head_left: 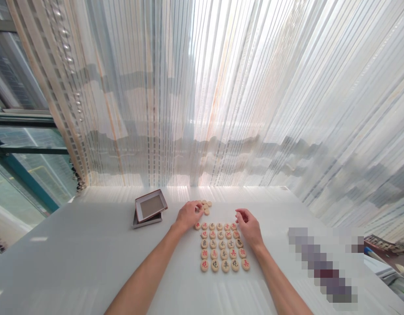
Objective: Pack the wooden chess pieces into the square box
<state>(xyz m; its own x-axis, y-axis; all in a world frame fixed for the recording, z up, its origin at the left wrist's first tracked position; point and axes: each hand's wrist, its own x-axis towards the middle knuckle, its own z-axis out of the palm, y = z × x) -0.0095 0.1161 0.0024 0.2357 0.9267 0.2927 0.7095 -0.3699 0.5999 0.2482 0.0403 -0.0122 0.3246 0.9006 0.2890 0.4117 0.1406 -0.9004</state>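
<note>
Round wooden Chinese chess pieces (224, 246) with red and black characters lie in a neat grid on the white table (90, 253). A small loose heap of pieces (206, 205) sits just beyond the grid. My left hand (187, 215) rests at the grid's far left corner, fingers curled and touching the loose heap. My right hand (249, 227) hovers at the grid's far right corner, fingertips pinched together; whether a piece is in them is hidden.
An open box with a red-edged lid (149, 206) lies left of the pieces. Sheer striped curtains (221, 109) hang behind the table's far edge. A window (21, 153) is at the left. A blurred patch (326, 262) covers the right side.
</note>
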